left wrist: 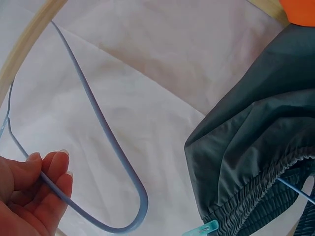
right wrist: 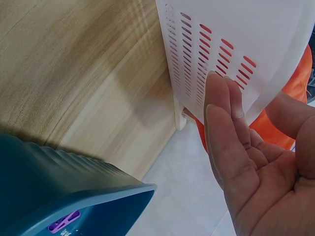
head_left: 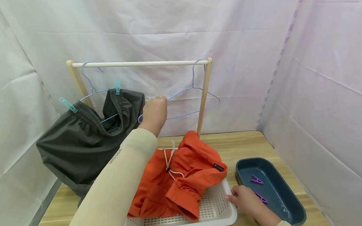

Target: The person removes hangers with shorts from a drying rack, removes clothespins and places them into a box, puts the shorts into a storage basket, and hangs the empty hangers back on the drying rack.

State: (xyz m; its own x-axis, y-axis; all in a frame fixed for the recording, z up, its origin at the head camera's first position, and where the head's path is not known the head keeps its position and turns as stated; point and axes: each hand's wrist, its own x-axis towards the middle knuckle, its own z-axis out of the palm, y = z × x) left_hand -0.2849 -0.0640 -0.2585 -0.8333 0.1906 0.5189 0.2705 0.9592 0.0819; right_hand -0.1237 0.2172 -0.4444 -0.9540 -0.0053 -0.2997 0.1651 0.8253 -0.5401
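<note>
My left hand [head_left: 155,113] pinches the lower left part of an empty blue wire hanger [head_left: 182,115], which hooks over the right end of the rack's rail. In the left wrist view, thumb and fingers [left wrist: 58,164] close on the wire. My right hand [head_left: 245,200] holds the right rim of a white perforated basket [head_left: 217,222]; in the right wrist view the thumb is over the rim, fingers along the outer wall. Orange shorts [head_left: 183,173] with a white drawstring lie bunched in the basket. Dark grey shorts [head_left: 91,137] hang from another hanger at left, clipped by turquoise pegs [head_left: 68,105].
A wooden rack [head_left: 205,95] with a white rail [head_left: 142,63] stands at the table's back. Right of the basket sits a dark blue tray [head_left: 281,189] with purple pegs [head_left: 256,179] inside. White cloth walls [head_left: 316,87] enclose the table [head_left: 239,139] at the back and sides.
</note>
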